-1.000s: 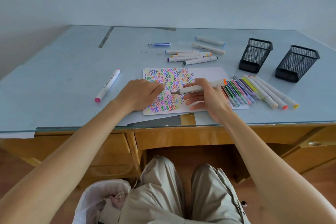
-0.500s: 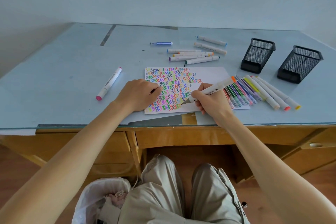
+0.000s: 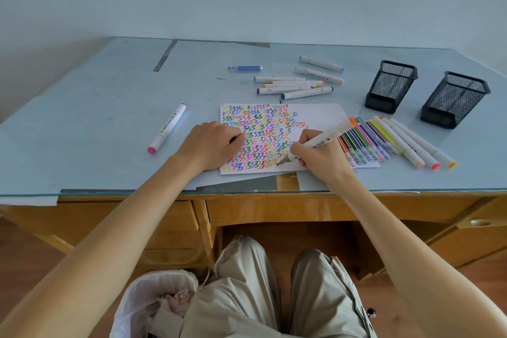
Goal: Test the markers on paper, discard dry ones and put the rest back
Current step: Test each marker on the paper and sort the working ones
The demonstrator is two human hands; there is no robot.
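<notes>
A white paper sheet [image 3: 323, 115] covered in coloured zigzag marks lies near the desk's front edge. My right hand [image 3: 321, 159] grips a white marker with an orange end [image 3: 326, 138], its tip pressed to the sheet's lower middle. My left hand [image 3: 211, 145] rests as a fist on the sheet's left part, with a small dark cap showing between the fingers. A row of thin coloured markers and three thick white ones [image 3: 384, 140] lies right of the sheet. Several white markers [image 3: 290, 86] lie behind it. A pink-ended marker [image 3: 167, 128] lies to the left.
Two black mesh holders [image 3: 391, 86] [image 3: 454, 99] stand at the back right. A small blue pen [image 3: 245, 68] lies further back. Below the desk, left of my knees, stands a bin with a white bag [image 3: 153, 299]. The glass desk edge [image 3: 109, 192] runs just in front of the sheet.
My right hand turned the marker from level above the sheet to tip-down and moved it lower on the paper. My left hand stayed on the sheet.
</notes>
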